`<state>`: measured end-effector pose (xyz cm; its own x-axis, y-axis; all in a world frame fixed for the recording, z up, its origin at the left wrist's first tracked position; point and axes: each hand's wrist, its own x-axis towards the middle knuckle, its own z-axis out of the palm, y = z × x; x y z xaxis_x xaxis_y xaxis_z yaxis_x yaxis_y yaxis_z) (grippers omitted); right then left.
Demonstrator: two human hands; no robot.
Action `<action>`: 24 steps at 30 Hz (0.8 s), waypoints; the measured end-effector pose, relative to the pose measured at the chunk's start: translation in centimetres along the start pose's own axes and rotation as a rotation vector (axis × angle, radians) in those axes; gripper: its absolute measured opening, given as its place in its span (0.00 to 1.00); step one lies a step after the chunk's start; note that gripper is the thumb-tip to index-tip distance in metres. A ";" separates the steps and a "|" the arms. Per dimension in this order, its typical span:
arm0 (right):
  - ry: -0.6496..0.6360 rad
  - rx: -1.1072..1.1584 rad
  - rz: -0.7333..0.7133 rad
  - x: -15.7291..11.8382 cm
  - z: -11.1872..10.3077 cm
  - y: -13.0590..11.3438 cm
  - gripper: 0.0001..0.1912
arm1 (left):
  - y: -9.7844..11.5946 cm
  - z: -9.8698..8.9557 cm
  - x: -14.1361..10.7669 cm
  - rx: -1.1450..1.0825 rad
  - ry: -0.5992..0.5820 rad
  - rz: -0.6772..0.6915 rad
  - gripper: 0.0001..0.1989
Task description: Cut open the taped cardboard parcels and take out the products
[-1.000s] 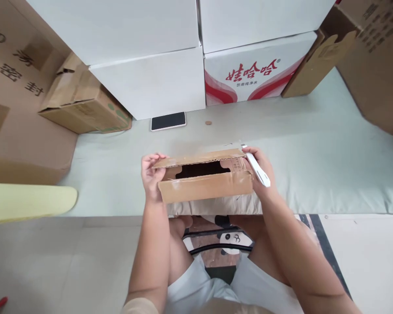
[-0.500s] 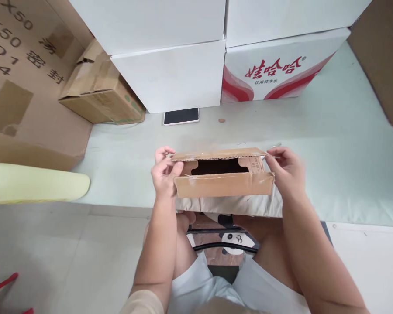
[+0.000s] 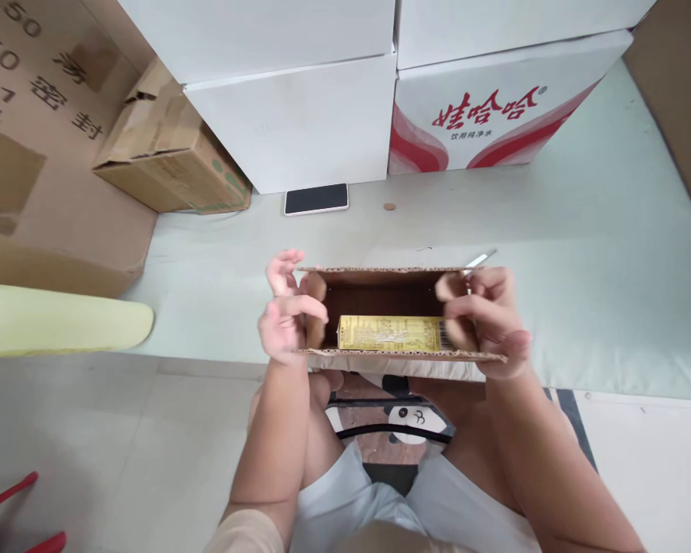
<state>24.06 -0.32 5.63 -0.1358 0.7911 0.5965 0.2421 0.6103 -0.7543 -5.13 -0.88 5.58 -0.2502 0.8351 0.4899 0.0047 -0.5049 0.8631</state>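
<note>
A small cardboard box (image 3: 380,358) stands with its top open at the near edge of the cloth-covered surface. Inside lies a yellow printed packet (image 3: 390,332) with a barcode at its right end. My left hand (image 3: 288,315) is at the box's left end, one finger hooked over the short end flap (image 3: 316,290). At the opposite end, my right hand (image 3: 492,319) has its fingers bent over the right end flap (image 3: 450,286), slightly blurred. Just beyond the right hand, a slim whitish tool (image 3: 481,259) lies partly hidden.
A phone (image 3: 316,200) lies before white cartons (image 3: 293,130), near a small brown piece (image 3: 389,206). Right of them is a carton with red lettering (image 3: 489,115). Brown boxes (image 3: 173,169) stand at left, above a pale yellow padded object (image 3: 63,320).
The long flaps have been spread apart, so the box's inside and the yellow packet now show. Both hands have shifted onto the short end flaps, and the view has tilted slightly.
</note>
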 end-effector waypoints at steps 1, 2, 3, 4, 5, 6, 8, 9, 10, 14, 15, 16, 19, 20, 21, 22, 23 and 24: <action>0.106 0.017 -0.047 -0.1 0.3 -0.2 0.37 | 0.1 0.1 0.2 -0.038 0.048 -0.018 0.37; 0.200 0.020 -0.075 -0.2 0.6 -0.3 0.34 | 0.3 0.1 0.4 -0.072 0.089 -0.035 0.36; 0.262 0.015 -0.079 -0.3 0.9 -0.4 0.32 | 0.5 0.0 0.6 -0.097 0.116 -0.045 0.36; 0.281 0.010 -0.063 -0.4 1.1 -0.5 0.31 | 0.8 0.0 0.8 -0.111 0.137 -0.046 0.35; 0.273 0.015 -0.045 -0.5 1.2 -0.4 0.30 | 1.1 -0.1 0.9 -0.106 0.157 -0.034 0.33; 0.254 0.023 -0.029 -0.6 1.3 -0.4 0.31 | 1.7 -0.1 1.1 -0.078 0.177 -0.004 0.30; 0.219 0.025 -0.021 -0.6 1.3 -0.2 0.31 | 3.5 -0.2 1.6 0.018 0.196 0.133 0.20; 0.207 0.032 -0.030 -0.5 1.2 -0.2 0.30 | 4.8 0.0 2.0 0.074 0.160 0.211 0.15; 0.194 0.048 -0.043 -0.4 1.0 -0.2 0.29 | 6.3 0.2 2.6 0.141 0.066 0.259 0.10; 0.166 0.136 -0.116 -0.1 0.6 -0.4 0.26 | 12.6 3.4 5.9 0.519 -0.754 0.056 0.09; 0.167 0.153 -0.131 -0.1 0.5 -0.5 0.26 | 13.6 4.7 6.8 0.603 -0.947 -0.023 0.11; 0.170 0.166 -0.141 -0.1 0.4 -0.5 0.25 | 14.1 6.1 7.5 0.655 -1.108 -0.088 0.12; 0.180 0.191 -0.160 -0.1 0.1 -0.8 0.23 | 13.6 9.3 8.9 0.639 -1.493 -0.276 0.15; 0.176 0.195 -0.163 -0.2 0.0 -0.9 0.23 | 12.9 10.0 8.9 0.628 -1.587 -0.347 0.16; 0.172 0.197 -0.166 -0.2 -0.2 -1.0 0.23 | 12.2 10.5 8.8 0.633 -1.650 -0.411 0.16; 0.168 0.199 -0.169 -0.3 -0.3 -1.1 0.22 | 11.5 10.8 8.5 0.660 -1.677 -0.452 0.15; 0.165 0.200 -0.174 -0.3 -0.5 -1.2 0.22 | 10.9 10.9 8.0 0.714 -1.665 -0.457 0.13; 0.163 0.200 -0.176 -0.4 -0.7 -1.2 0.22 | 10.4 10.9 7.5 0.789 -1.626 -0.428 0.11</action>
<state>24.45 -1.42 6.51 0.0014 0.6650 0.7469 0.0322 0.7465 -0.6646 3.63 2.51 19.61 0.7014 0.4652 -0.5400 0.7120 -0.4223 0.5610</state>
